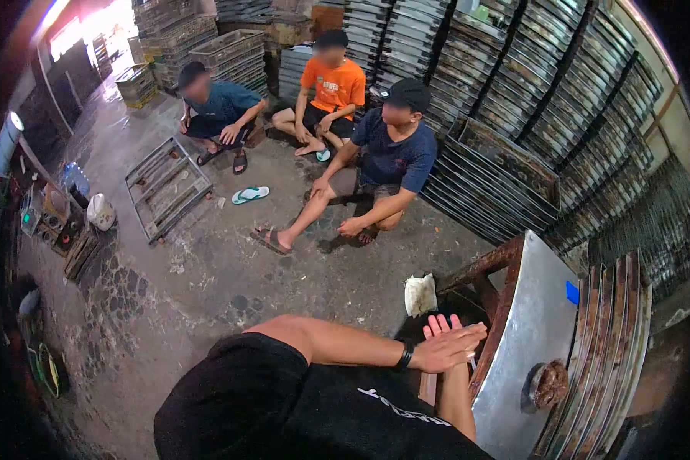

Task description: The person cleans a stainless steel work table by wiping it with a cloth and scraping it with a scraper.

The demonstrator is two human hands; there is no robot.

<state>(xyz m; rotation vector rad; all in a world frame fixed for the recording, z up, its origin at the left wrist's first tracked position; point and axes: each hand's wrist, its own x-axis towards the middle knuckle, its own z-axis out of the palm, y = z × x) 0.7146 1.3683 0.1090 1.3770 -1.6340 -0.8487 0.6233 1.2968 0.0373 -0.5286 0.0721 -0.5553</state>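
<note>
- The metal-topped counter (517,330) is at my right, its pale sheet edged by a worn reddish-brown wooden frame (501,270); it is the thing nearest both hands.
- My left hand (446,350), with a black wristband (405,355) behind it, lies across my right hand (439,327) beside the counter's near edge. The two hands touch each other.
- The grip is apart on both: the left fingers extend toward the counter, and the right fingers point away from my body. Whether either hand also touches the frame, I cannot tell.
- On the metal top I see a brown lumpy item (549,385), too unclear to name, and farther up a small blue piece (572,293).
- Just beyond my fingertips is a stained white bundle (420,296), near the counter's frame.
- Past the counter's far side are long, worn metal strips (607,337) set side by side.
- Ahead, a person in a navy shirt (399,149) sits low, one leg stretched out; behind are a person in an orange shirt (333,86), sitting with legs folded, and a person in a dark teal shirt (224,101), hands by the knees.
- On the floor (199,284) are a slatted frame (182,215) and a white-and-green slipper (251,195).
- Stacked trays (487,100) cover the back right, with crates (172,34) at the back left.
</note>
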